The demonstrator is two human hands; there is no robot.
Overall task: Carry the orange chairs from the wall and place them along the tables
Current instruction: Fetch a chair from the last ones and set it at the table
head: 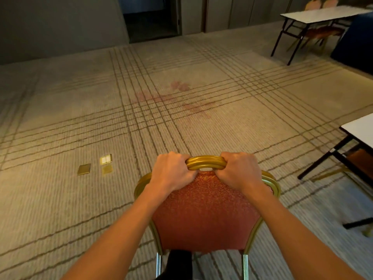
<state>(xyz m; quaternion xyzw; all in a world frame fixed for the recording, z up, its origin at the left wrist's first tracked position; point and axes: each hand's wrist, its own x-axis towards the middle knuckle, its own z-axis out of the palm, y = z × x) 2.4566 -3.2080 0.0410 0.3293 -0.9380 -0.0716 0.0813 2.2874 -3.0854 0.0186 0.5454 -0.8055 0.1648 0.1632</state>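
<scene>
An orange chair (205, 215) with a patterned padded back and a gold metal frame is right in front of me, seen from behind. My left hand (171, 170) and my right hand (238, 170) both grip the gold loop handle at the top of its back, fingers curled round the bar. A white-topped folding table (361, 128) with black legs stands at the right edge. A second white table (323, 15) stands at the far right, with orange chairs (323, 32) tucked under and behind it.
Beige carpet with dark crossing lines and a reddish stain (177, 98) stretches ahead. Two small brass floor plates (94, 165) lie to the left. A dark doorway (151, 17) opens in the far wall. A dark blue shape (357, 43) sits far right.
</scene>
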